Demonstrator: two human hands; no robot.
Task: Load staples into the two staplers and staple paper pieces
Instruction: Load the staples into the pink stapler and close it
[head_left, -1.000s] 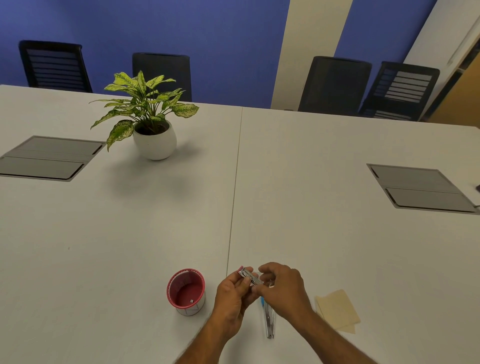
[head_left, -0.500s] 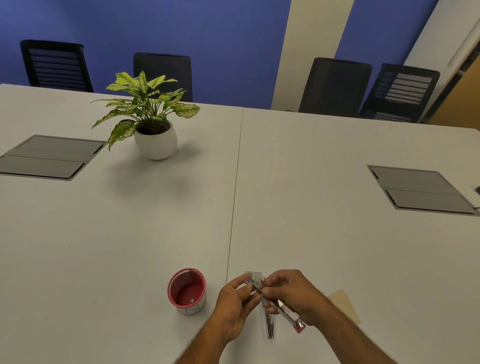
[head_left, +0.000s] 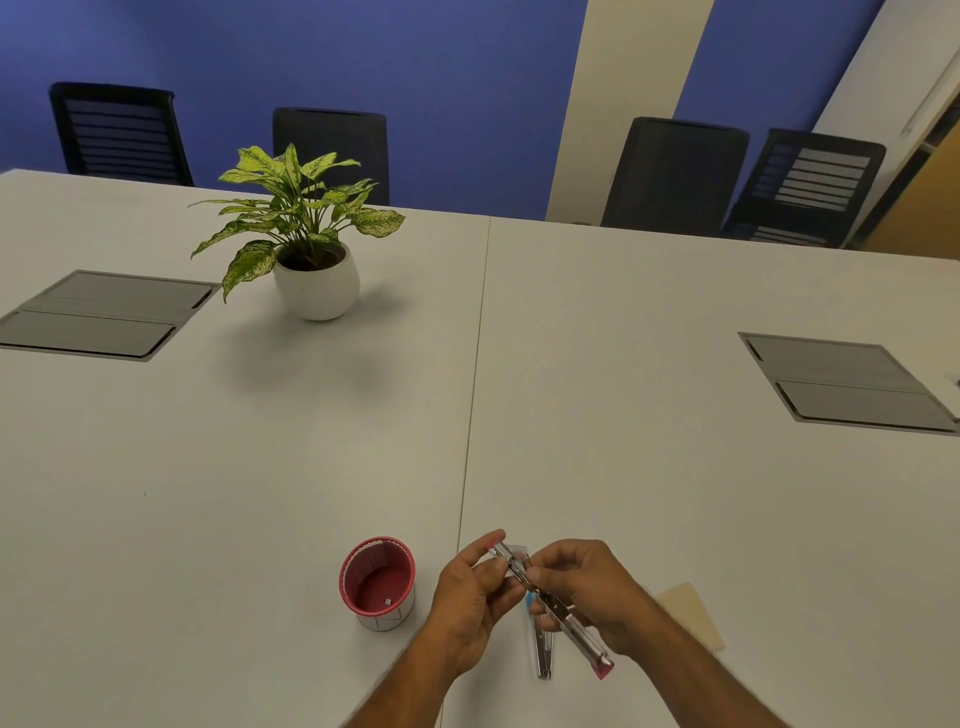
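Holding the pink stapler (head_left: 550, 603) swung fully open above the table (head_left: 675, 467), just right of the red cup (head_left: 377, 582), presumably to bare the staple channel for loading. Left hand (head_left: 472, 597) pinching the far pink-tipped end between thumb and fingers, steadying it. Right hand (head_left: 587, 587) curled round the middle of the metal arm, fingertips near the hinge; whether any staples sit between them cannot be told. Second stapler (head_left: 543, 644), blue-tipped, lying on the table directly below the hands, waiting. Yellowish paper pieces (head_left: 693, 613) resting farther right of the cup, beyond the right wrist.
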